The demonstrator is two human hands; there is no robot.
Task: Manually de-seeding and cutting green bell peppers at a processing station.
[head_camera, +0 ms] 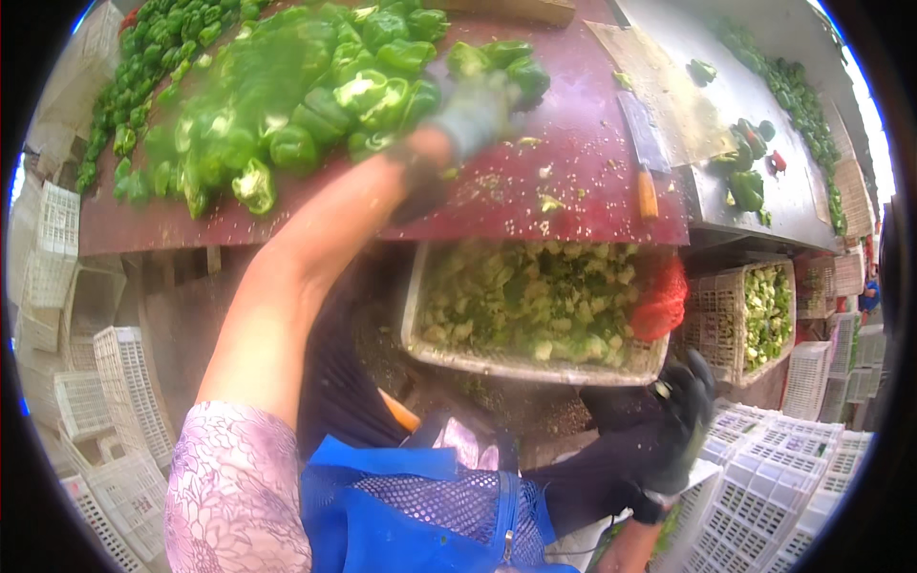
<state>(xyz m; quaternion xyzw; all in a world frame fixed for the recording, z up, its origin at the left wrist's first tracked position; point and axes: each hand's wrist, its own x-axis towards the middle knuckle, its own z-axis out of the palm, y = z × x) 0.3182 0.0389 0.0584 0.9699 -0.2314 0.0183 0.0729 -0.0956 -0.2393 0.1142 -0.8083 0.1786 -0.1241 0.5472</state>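
My left hand (476, 114), in a pale grey-blue glove, is blurred over the red tabletop (580, 143). It reaches to a small cluster of green bell peppers (526, 75); the blur hides whether its fingers grip one. Left of it spreads a large heap of green bell peppers (294, 107), some cut open with pale insides showing. My right hand (684, 415), in a black glove, is low beside my leg, right of a crate (501, 367) of pepper cores and trimmings (530, 301). A small pale scrap (663, 388) shows at its fingers; whether it is gripped is unclear.
A cleaver (645, 154) with a wooden handle lies near the tabletop's right edge. Red netting (659, 297) hangs over the crate's right end. Another crate (716, 329) of trimmings stands farther right. Stacked white plastic crates (766, 480) flank my right side; more crates (132, 387) stand left.
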